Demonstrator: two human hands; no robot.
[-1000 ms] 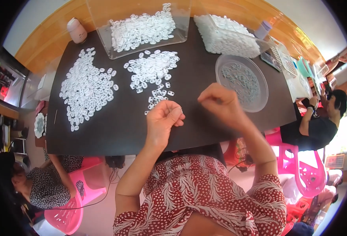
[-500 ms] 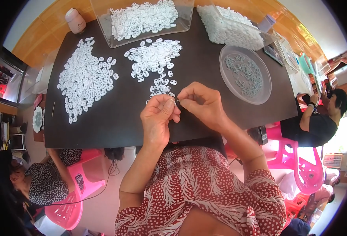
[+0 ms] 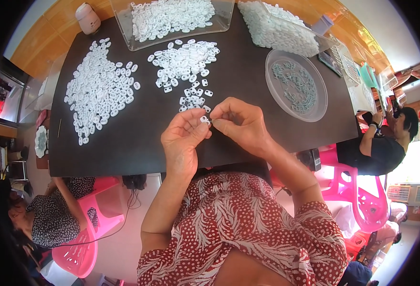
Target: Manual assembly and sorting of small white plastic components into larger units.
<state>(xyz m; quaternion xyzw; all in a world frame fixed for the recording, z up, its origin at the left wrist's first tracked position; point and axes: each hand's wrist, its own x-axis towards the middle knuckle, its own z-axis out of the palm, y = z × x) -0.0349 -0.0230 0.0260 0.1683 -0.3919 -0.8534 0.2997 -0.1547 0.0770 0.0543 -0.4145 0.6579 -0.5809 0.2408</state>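
My left hand (image 3: 180,138) pinches a small white two-holed plastic piece (image 3: 205,120) between thumb and fingers. Close against it, my right hand (image 3: 244,123) is closed in a pinch. Whatever sits in its fingertips is tiny and mostly hidden. Just beyond my hands lies a small cluster of white two-holed pieces (image 3: 193,99), trailing from a larger heap of white oval pieces (image 3: 186,59). A wide pile of similar ovals (image 3: 100,93) covers the table's left side. To the right, a round clear plastic dish (image 3: 310,117) carries many small grey-green parts.
A clear bin (image 3: 133,45) of white pieces stands at the back, beside a tilted clear container (image 3: 286,35) of more. A pink bottle (image 3: 87,19) and a phone (image 3: 330,63) rest near the dark table's (image 3: 238,62) edges. People sit left (image 3: 53,214) and right (image 3: 374,148) on pink chairs.
My two hands have come closer together, and the white piece shows more clearly in my left fingers. The whole view has shifted slightly, with the table contents higher in the picture.
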